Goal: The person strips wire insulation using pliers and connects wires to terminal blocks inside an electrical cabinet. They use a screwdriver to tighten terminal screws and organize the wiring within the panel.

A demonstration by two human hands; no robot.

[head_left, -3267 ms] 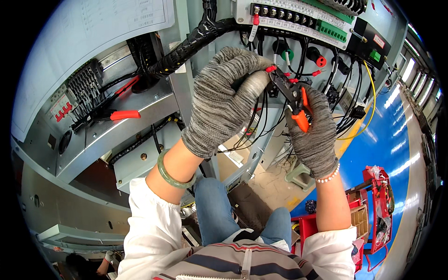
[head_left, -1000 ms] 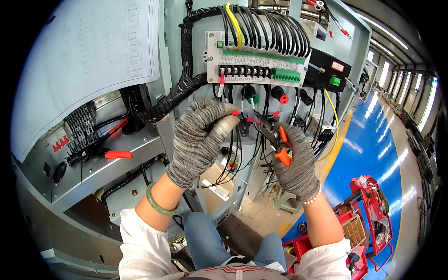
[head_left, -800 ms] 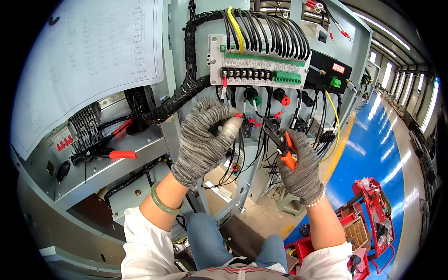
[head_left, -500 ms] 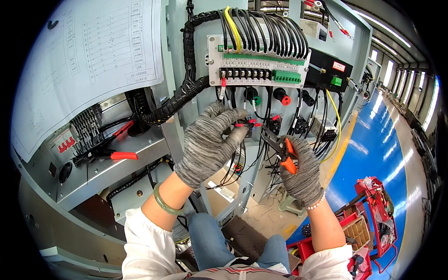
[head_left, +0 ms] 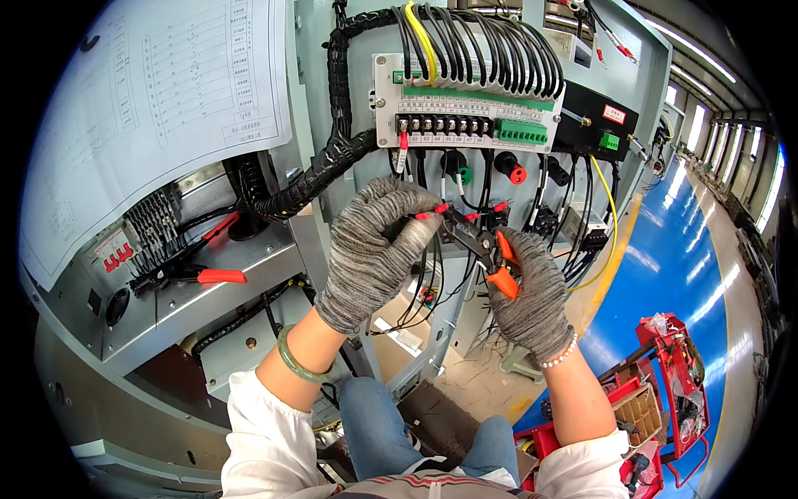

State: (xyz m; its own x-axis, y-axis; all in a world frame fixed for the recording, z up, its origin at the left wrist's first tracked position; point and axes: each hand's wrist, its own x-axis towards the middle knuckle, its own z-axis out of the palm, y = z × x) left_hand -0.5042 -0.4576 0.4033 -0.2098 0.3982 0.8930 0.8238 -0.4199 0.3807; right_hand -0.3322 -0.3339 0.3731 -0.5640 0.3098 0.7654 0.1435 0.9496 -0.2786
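Note:
My left hand [head_left: 370,254], in a grey knit glove, pinches a thin black wire with a red-sleeved end [head_left: 425,215] between thumb and fingers. The same kind of glove covers my right hand [head_left: 534,295], which grips orange-handled pliers [head_left: 502,281]. Their dark jaws point up and left and meet or nearly meet the red sleeve; the exact contact is too small to tell. More red-sleeved wire ends hang just right of the jaws. Above both hands is a terminal board [head_left: 465,106] with a black screw strip, a green connector and one red-sleeved wire hanging from its left screw.
A thick black wire harness [head_left: 320,170] runs beside the board. Paper diagrams [head_left: 191,83] cover the upper left. Red-handled tools [head_left: 221,276] lie on the metal ledge. Red and black sockets [head_left: 510,169] sit under the board. A red cart [head_left: 675,374] with parts stands at right.
The pliers have moved left and up, so their jaws now reach the wire end at my left fingertips. My left hand keeps its pinch. The view has shifted slightly.

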